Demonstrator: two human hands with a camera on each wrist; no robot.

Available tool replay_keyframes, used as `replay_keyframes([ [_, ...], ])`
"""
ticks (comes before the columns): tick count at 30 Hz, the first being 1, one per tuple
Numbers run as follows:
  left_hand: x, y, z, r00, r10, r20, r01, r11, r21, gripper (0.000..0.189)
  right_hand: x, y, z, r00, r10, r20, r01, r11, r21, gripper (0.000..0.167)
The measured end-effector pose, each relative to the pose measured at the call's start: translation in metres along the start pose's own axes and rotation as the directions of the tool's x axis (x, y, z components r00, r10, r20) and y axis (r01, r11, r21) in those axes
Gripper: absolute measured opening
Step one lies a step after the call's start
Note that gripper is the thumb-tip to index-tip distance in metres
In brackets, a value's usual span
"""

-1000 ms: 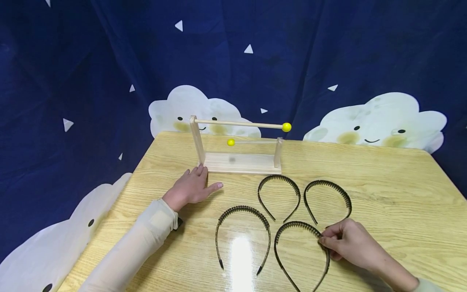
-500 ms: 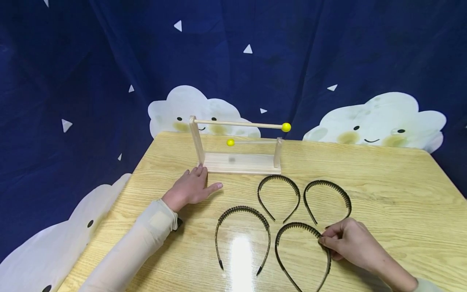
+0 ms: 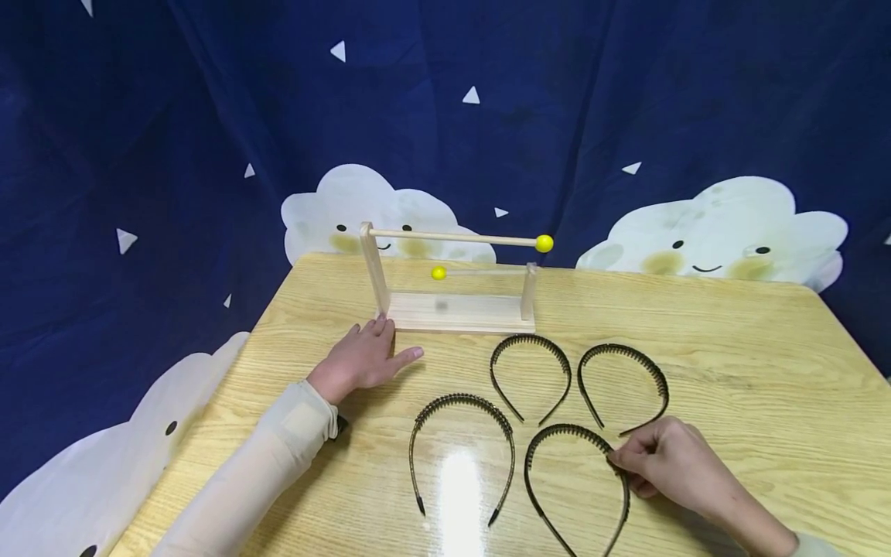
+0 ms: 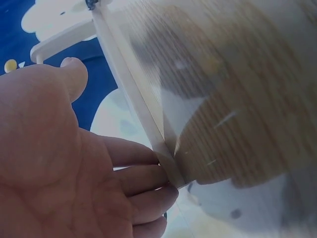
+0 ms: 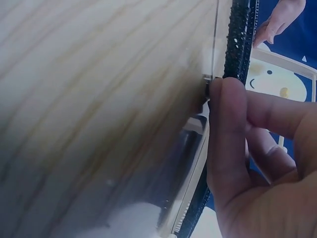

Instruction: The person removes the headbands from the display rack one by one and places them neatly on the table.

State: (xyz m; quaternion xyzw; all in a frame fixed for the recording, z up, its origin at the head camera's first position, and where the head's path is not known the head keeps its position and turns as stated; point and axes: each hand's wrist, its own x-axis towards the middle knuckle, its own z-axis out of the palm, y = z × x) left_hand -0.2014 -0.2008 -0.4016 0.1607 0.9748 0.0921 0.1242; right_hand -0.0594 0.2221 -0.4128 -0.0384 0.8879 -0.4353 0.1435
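In the head view my right hand (image 3: 675, 468) pinches a dark toothed headband (image 3: 571, 427) on its right side, thumb and fingertips on the band. The right wrist view shows that band as black and sparkly (image 5: 237, 44) between thumb and fingers. My left hand (image 3: 362, 360) lies palm down with spread fingers, its fingertips at the front left corner of a pale wooden stand (image 3: 459, 311). Seen from the left wrist, straight fingertips touch the edge of the stand's base (image 4: 131, 94). The stand carries two rods, each ending in a yellow ball.
Three more headbands lie on the wooden table: one front left (image 3: 462, 398), one behind it (image 3: 530, 338), one back right (image 3: 619, 347). The stand's upper ball (image 3: 544, 244) points right, the lower ball (image 3: 438, 272) left. A dark blue cloth with clouds (image 3: 724, 224) hangs behind.
The held headband has shifted very slightly under the right fingers. Both hands otherwise stay where they were, and the stand and other headbands have not moved.
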Motion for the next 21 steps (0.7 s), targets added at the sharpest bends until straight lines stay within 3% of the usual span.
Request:
replay_keyframes([
  [6, -0.001, -0.002, 0.001, 1.0, -0.004, -0.005, 0.004, 1.0, -0.021, 0.094, 0.0, -0.003, -0.005, 1.0, 0.002, -0.02, -0.002, 1.0, -0.006, 0.034],
  [9, -0.002, -0.004, 0.003, 1.0, -0.005, -0.015, 0.005, 1.0, -0.021, 0.094, 0.001, -0.006, -0.011, 0.998, -0.014, -0.065, 0.007, 0.995, -0.099, 0.032],
  [12, -0.003, -0.004, 0.004, 1.0, -0.006, -0.025, 0.006, 1.0, -0.019, 0.094, 0.001, -0.009, -0.02, 0.989, -0.067, -0.135, 0.037, 0.975, -0.218, 0.02],
  [15, -0.005, -0.003, 0.004, 1.0, -0.001, -0.031, 0.001, 1.0, -0.013, 0.092, 0.001, -0.008, -0.031, 0.957, -0.183, -0.223, 0.113, 0.949, -0.295, 0.018],
  [18, -0.006, -0.001, 0.002, 0.998, 0.027, -0.056, -0.026, 0.999, 0.021, 0.092, 0.003, -0.004, -0.045, 0.907, -0.292, -0.303, 0.173, 0.916, -0.362, 0.029],
  [21, -0.008, 0.004, -0.002, 0.993, 0.065, -0.1, -0.058, 0.996, 0.074, 0.091, 0.007, 0.001, -0.061, 0.872, -0.372, -0.317, 0.215, 0.875, -0.434, 0.038],
])
